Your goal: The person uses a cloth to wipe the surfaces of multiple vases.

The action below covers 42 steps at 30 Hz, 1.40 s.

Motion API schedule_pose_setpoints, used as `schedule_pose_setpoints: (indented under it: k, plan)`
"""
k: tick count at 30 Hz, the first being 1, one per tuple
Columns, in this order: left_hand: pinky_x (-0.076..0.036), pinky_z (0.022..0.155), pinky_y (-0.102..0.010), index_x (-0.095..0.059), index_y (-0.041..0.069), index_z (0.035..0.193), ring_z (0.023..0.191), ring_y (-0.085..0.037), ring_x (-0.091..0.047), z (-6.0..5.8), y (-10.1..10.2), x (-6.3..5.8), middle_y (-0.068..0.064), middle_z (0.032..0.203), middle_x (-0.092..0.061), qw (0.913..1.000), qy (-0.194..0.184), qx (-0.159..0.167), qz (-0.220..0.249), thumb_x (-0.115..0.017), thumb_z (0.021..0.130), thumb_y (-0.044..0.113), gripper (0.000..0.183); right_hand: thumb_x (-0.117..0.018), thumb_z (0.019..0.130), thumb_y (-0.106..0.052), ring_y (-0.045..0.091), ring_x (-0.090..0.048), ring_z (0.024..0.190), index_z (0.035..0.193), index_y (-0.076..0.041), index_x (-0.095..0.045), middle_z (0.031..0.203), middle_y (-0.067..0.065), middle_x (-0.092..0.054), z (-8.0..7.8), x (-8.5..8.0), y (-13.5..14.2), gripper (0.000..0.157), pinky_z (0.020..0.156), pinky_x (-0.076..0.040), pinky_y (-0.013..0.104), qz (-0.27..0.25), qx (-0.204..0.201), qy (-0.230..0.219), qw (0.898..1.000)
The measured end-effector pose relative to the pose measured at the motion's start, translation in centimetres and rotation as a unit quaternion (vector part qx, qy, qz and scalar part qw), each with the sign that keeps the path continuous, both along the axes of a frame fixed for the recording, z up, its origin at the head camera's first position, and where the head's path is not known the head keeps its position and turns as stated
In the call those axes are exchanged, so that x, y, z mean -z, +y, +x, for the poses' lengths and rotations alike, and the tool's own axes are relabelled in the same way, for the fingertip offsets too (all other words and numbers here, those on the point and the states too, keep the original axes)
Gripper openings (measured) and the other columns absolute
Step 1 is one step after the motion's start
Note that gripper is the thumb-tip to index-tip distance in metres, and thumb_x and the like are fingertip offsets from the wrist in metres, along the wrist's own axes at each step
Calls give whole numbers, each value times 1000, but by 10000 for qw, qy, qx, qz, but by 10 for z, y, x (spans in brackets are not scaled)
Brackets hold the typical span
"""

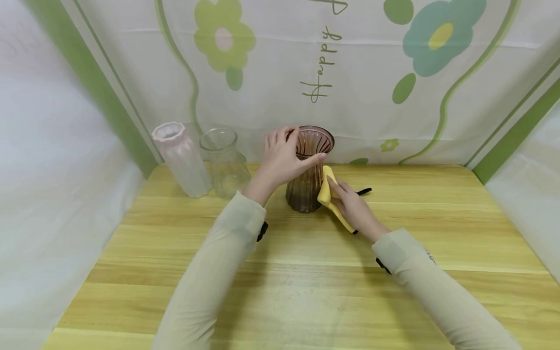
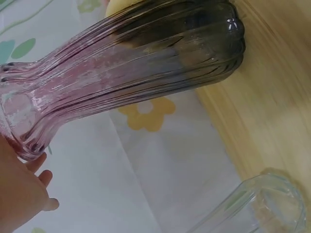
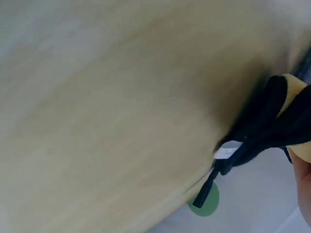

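Observation:
A ribbed glass vase point(image 1: 305, 192), pinkish at its flared top and smoky grey toward its base, stands upright on the table. My left hand point(image 1: 282, 159) grips it by the rim, thumb across the near side and fingers at the far left; in the left wrist view the vase point(image 2: 131, 68) fills the upper part, with that hand point(image 2: 22, 189) at its mouth. Bunched in my right hand point(image 1: 355, 206) is a yellow cloth point(image 1: 325, 193) with black edging, held against the vase's right side. The right wrist view shows the cloth's black edging point(image 3: 265, 119) and a small white label.
To the left stand a clear glass vase point(image 1: 227, 167) and a pale pinkish-white faceted vase point(image 1: 185, 165), close together. The wood-grain table point(image 1: 297, 301) reaches back to a white curtain point(image 1: 280, 58) printed with flowers and lettering.

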State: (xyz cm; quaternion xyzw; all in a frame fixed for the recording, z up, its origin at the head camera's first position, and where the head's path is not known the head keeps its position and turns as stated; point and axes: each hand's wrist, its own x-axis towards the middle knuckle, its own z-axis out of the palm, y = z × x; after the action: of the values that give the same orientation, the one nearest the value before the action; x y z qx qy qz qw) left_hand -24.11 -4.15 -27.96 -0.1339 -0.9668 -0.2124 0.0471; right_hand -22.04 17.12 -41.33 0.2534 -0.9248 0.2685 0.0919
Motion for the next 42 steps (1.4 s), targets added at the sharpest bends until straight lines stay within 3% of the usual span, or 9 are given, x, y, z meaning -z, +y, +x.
schedule_pose_setpoints:
  k: [5,10,17,25,34,42]
  plan:
    - [-4,122,-53,-23,11,153,144,-30,-21,-2,-2,-1,-8,156,-26,10000,-43,20,-25,-51,84,69,94,-58,93,-6,46,-55,116,147,-7,-36,138,29,-47,-2,-11,-4,58,95,-49,55,-275,-23,432,9987]
    - [-3,122,-53,-21,11,153,145,-32,-20,-3,-5,-6,-7,157,-24,9993,-336,126,-37,-52,85,65,92,-59,92,-2,44,-57,114,146,-7,-39,139,26,-47,-4,-26,-12,58,94,-50,53,-779,88,791,9938]
    - [-1,122,-54,-18,10,153,146,-35,-17,-3,-6,-6,-10,159,-20,9978,-551,359,1,-51,87,61,90,-59,92,-4,44,-46,128,145,-5,-38,144,26,-41,0,-44,-23,57,104,-43,54,-1368,291,459,9891]
    - [0,122,-53,-15,11,154,148,-33,-14,-2,-6,-4,-9,160,-16,9974,-562,432,115,-51,86,65,94,-67,86,-12,46,-43,130,145,-5,-38,145,27,-39,0,-41,-24,67,107,-38,56,-1373,372,392,9891]
    - [0,122,-53,-14,11,154,148,-31,-14,-2,-5,-6,-7,161,-15,9980,-506,367,41,-51,84,68,98,-68,86,-13,46,-52,121,145,-10,-39,144,25,-43,1,-28,-12,66,99,-47,54,-707,220,297,9968]
    - [-1,121,-55,-12,13,155,149,-30,-14,-3,-5,-5,-6,161,-15,9983,-483,330,15,-51,83,71,99,-63,91,-15,45,-50,123,148,-11,-35,145,26,-41,1,-4,4,64,99,-46,54,308,60,-369,9988]
